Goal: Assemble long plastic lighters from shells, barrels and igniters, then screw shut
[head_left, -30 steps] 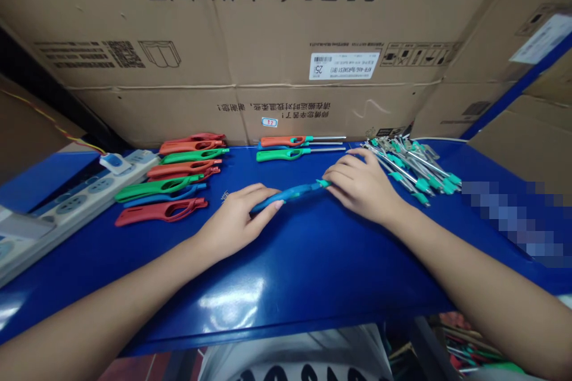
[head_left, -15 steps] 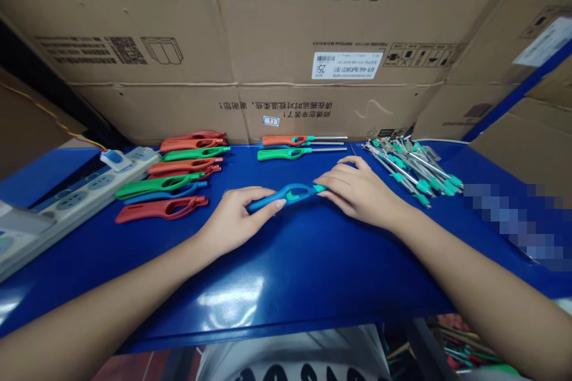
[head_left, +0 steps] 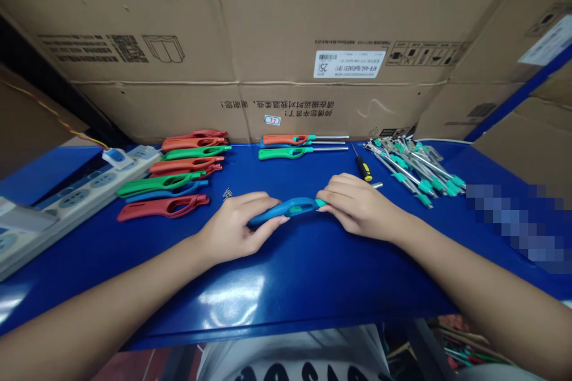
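Note:
Both hands hold a blue long-nosed lighter (head_left: pixel 280 211) over the blue table. My left hand (head_left: pixel 236 226) is closed round its handle, thumb along the near side. My right hand (head_left: pixel 357 205) pinches the green collar (head_left: pixel 320 203) at its front end and covers most of the metal tube; a silver tip (head_left: pixel 378 185) shows beyond the fingers. Behind my right hand lies a black and yellow screwdriver (head_left: pixel 363 168). A few small screws (head_left: pixel 227 193) lie just behind my left hand.
Red, orange, green and blue lighter handles (head_left: pixel 163 208) lie stacked at left beside a white power strip (head_left: pixel 75 199). Several lighters with tubes (head_left: pixel 281 153) lie at the back. Metal tubes with green collars (head_left: pixel 415 169) are heaped at right. A cardboard wall (head_left: pixel 268 59) stands behind.
My hands have come slightly nearer with the lighter, which has turned a little in them. The right hand has shifted down, uncovering the screwdriver and the silver tip.

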{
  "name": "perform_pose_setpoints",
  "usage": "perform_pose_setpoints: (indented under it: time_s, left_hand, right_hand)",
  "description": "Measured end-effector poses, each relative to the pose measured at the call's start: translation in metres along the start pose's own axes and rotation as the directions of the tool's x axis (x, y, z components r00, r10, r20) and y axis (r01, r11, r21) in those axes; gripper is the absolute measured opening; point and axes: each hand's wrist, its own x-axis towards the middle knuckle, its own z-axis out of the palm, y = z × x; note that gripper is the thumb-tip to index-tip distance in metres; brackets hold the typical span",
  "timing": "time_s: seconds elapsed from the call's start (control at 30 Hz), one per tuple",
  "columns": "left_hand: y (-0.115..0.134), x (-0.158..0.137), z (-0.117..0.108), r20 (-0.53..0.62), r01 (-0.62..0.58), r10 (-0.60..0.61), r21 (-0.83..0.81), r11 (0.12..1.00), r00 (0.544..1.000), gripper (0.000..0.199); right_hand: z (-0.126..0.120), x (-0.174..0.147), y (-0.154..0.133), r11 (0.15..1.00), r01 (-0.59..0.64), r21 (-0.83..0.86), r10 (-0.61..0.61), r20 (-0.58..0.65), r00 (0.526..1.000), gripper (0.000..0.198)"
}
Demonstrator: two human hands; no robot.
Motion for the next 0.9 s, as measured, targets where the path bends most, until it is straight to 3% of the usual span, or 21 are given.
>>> perform_pose_setpoints:
  time_s: [0.17, 0.43, 0.9]
  left_hand:
    - [0.0, -0.002, 0.0, 0.033, -0.037, 0.037, 0.017, 0.999, 0.999, 0.012]
    - [-0.001, 0.0, 0.001, 0.052, 0.006, -0.006, -0.007, 1.0, 0.999, 0.013]
    - [-0.004, -0.007, 0.003, 0.071, -0.166, 0.152, 0.303, 0.938, 0.986, 0.025]
  right_hand:
    - [0.004, 0.0, -0.004, 0.999, 0.043, -0.006, -0.043, 0.007, 0.999, 0.019]
    - [0.006, -0.001, -0.007, 0.998, 0.046, -0.037, -0.047, -0.014, 0.999, 0.02]
    - [-0.002, -0.003, -0.006, 0.993, -0.069, 0.094, 0.069, 0.003, 0.998, 0.021]
